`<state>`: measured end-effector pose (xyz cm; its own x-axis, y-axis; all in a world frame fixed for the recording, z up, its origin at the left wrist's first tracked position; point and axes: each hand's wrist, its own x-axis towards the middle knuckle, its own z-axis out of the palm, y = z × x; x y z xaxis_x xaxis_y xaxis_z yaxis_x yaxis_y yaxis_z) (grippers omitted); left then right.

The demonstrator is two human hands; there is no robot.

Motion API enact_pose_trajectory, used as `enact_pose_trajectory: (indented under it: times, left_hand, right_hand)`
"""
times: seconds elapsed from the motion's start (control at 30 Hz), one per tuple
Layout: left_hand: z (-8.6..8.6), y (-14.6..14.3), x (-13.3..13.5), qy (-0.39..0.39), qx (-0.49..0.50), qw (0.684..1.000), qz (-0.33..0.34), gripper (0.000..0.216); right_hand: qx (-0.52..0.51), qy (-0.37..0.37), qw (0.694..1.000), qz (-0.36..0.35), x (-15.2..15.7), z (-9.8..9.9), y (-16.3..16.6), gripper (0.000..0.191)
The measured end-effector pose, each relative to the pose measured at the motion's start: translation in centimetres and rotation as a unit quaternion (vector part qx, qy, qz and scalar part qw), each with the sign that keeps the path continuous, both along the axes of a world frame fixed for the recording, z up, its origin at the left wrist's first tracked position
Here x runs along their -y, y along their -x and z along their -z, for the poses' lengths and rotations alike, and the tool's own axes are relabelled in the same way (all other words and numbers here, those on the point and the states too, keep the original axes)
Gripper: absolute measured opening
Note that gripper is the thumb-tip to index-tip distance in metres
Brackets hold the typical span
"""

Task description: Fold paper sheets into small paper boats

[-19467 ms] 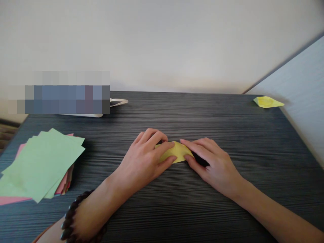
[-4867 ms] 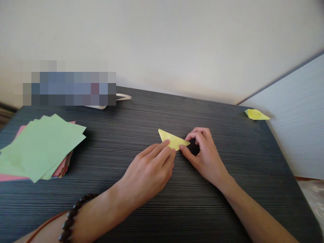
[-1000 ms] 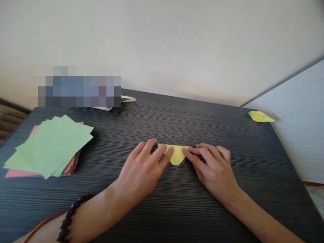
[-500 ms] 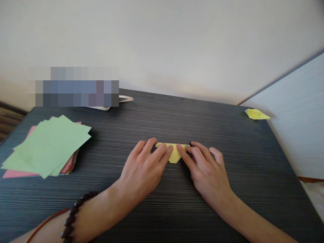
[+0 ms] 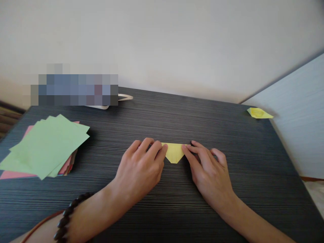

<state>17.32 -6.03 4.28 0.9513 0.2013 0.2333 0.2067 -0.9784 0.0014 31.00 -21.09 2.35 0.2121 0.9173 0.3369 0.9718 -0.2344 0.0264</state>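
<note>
A small folded piece of yellow paper lies on the dark table between my hands, its straight edge at the top and its blunt point toward me. My left hand has its thumb and fingers closed on the paper's left end. At the right end, my right hand pinches the paper between thumb and fingers. Both ends of the paper are partly hidden by my fingers. A beaded bracelet circles my left wrist.
A fanned stack of light green paper sheets, with pink ones beneath, sits at the left. Near the far right corner of the table rests a folded yellow paper piece. A blurred-out object stands at the back left, against the wall.
My thumbs have slid apart toward the ends of the yellow paper, uncovering more of its middle. My left hand has shifted slightly left.
</note>
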Motion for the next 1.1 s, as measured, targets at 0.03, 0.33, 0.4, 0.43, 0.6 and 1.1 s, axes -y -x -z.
enact_pose_trajectory:
  times: [0.03, 0.33, 0.4, 0.43, 0.6, 1.1]
  left_hand:
    - [0.1, 0.0, 0.0, 0.004, -0.007, 1.0, 0.006, 0.025]
    - [0.2, -0.1, 0.1, 0.008, -0.036, 0.999, 0.024, 0.03]
    - [0.2, -0.1, 0.2, 0.002, -0.035, 0.999, 0.027, 0.032]
    - [0.2, -0.1, 0.3, -0.001, -0.034, 0.999, 0.028, 0.032]
    - [0.3, -0.3, 0.4, -0.009, -0.036, 0.999, 0.026, 0.03]
    - [-0.7, -0.1, -0.2, -0.002, 0.009, 1.0, -0.02, 0.019]
  right_hand:
    - [0.0, 0.001, 1.0, 0.001, -0.1, 0.0, 0.0, 0.031]
    - [0.035, 0.023, 0.999, -0.018, -0.4, -0.5, 0.3, 0.038]
    - [0.037, 0.027, 0.999, -0.02, -0.5, -0.5, 0.4, 0.038]
    - [0.038, 0.029, 0.999, -0.019, -0.5, -0.6, 0.4, 0.037]
    - [0.035, 0.033, 0.999, -0.012, -0.8, -0.8, 0.6, 0.037]
    - [0.001, -0.001, 1.0, -0.015, -0.2, -0.2, 0.0, 0.032]
